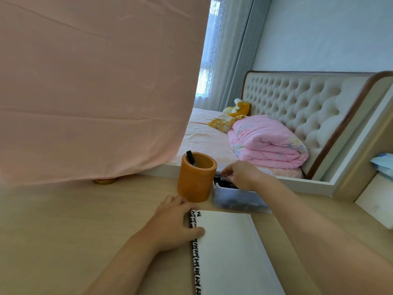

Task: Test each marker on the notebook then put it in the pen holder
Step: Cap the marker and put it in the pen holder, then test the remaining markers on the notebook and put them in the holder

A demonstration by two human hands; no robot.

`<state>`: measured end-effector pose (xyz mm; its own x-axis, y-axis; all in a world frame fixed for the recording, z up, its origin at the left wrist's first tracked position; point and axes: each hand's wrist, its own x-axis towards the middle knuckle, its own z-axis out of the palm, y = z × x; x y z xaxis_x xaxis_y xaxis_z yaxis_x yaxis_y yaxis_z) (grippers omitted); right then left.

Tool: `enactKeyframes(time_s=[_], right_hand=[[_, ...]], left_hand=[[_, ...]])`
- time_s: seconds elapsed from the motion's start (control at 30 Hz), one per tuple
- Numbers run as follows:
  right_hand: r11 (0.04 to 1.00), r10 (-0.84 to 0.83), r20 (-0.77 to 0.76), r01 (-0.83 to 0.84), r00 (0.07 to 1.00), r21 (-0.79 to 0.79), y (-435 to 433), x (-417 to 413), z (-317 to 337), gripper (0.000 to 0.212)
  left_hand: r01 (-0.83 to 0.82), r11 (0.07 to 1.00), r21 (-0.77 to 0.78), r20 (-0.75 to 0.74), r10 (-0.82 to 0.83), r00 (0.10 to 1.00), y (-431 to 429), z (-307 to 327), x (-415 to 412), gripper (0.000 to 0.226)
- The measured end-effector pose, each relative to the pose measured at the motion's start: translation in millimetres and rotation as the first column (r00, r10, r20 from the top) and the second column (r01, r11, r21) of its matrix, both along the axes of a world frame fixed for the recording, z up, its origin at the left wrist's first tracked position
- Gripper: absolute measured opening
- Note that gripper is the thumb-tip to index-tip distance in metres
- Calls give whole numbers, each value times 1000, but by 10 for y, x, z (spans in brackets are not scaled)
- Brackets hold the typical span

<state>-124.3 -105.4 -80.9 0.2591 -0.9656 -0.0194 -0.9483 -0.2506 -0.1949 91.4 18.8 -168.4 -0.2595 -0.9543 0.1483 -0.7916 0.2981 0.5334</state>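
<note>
Home bedroom: bed (tufted headboard), pink quilt

We saw soft daylight entering through the sheer-curtained window, bright and slightly blown out there. The surface lay evenly lit with faint shadows. Wide-angle bending curved the headboard, and detail looked mildly soft throughout.

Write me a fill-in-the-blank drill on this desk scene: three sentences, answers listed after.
1. The orange pen holder contains exactly ____ black marker.
2. Of the notebook's two long edges, the left hand rests on the ____ one.
3. The right hand reaches into the clear box, which stands to the ____ of the pen holder.

Missing words: one; left; right.
</note>
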Motion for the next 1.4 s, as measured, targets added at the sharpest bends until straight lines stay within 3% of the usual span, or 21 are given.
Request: enactKeyframes(time_s=[0.13,0.37,0.63,0.73,0.8,0.9,1.0,1.23,1.33,1.4], right_hand=[[1000,11,-79,-11,997,4,-69,77,-36,24],[999,46,-68,-45,997,18,-49,-4,-6,19],[958,36,-71,-55,997,-282,554,-161,207,19],[955,120,71,-95,990,-280,904,-141,136,18],[978,173,226,-140,958,-157,1075,-72,53,17],[967,252,233,-251,939,-34,1132,44,-124,26],[958,288,265,-282,920,-61,1117,114,-227,37],[958,287,406,-248,867,-146,1079,102,-353,29],[968,249,559,-187,791,-166,1063,74,-344,19],[981,191,714,-157,674,-114,1074,80,-326,17]], left_hand=[[-2,1000,13,3,2,1000,-5,6,-3,68],[-5,1000,4,12,5,1000,6,12,-4,64],[-6,999,-34,0,6,1000,12,18,-3,62],[-45,996,-81,-77,39,996,23,33,-18,54],[-83,985,-151,-155,59,986,44,68,-34,47],[-89,962,-257,-196,39,980,74,125,-59,41],[-46,957,-286,-194,-11,981,90,155,-70,34],[-82,956,-282,-191,28,981,71,171,-6,17],[-137,951,-279,-257,63,964,40,169,62,15],[-148,949,-280,-285,65,956,40,173,75,14]])
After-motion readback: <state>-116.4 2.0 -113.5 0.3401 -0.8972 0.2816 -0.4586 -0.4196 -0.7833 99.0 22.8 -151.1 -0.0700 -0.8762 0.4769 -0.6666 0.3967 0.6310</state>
